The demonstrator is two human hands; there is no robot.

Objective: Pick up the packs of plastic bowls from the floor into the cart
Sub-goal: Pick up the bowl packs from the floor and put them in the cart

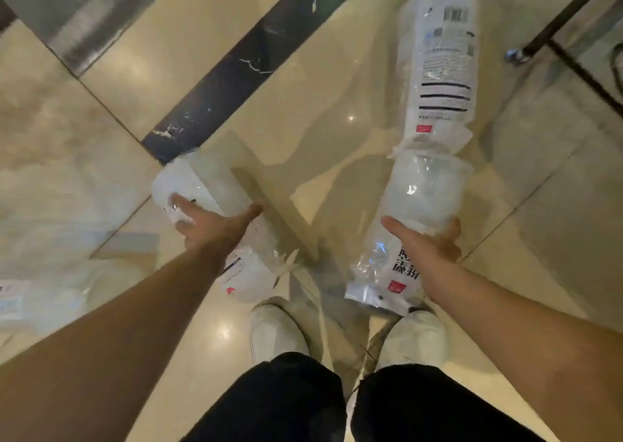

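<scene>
Left hand (pixel 215 226): fingers spread over left pack (pixel 215 219), on floor (pixel 276 131). Right hand (pixel 426 244): fingers wrapped around right pack (pixel 414 212), just before shoes (pixel 409 337). Third pack (pixel 438 64) lies beyond; cart frame (pixel 573 13) top right.

At my left, a blurred pack (pixel 20 301) is cut by the edge; my cart (pixel 573 34) shows only dark bars.

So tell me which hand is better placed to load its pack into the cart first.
Right, probably. The right hand already wraps its pack, and the dark cart frame with its wheel stands on that side. The left hand also holds a pack, but farther from the cart.
</scene>
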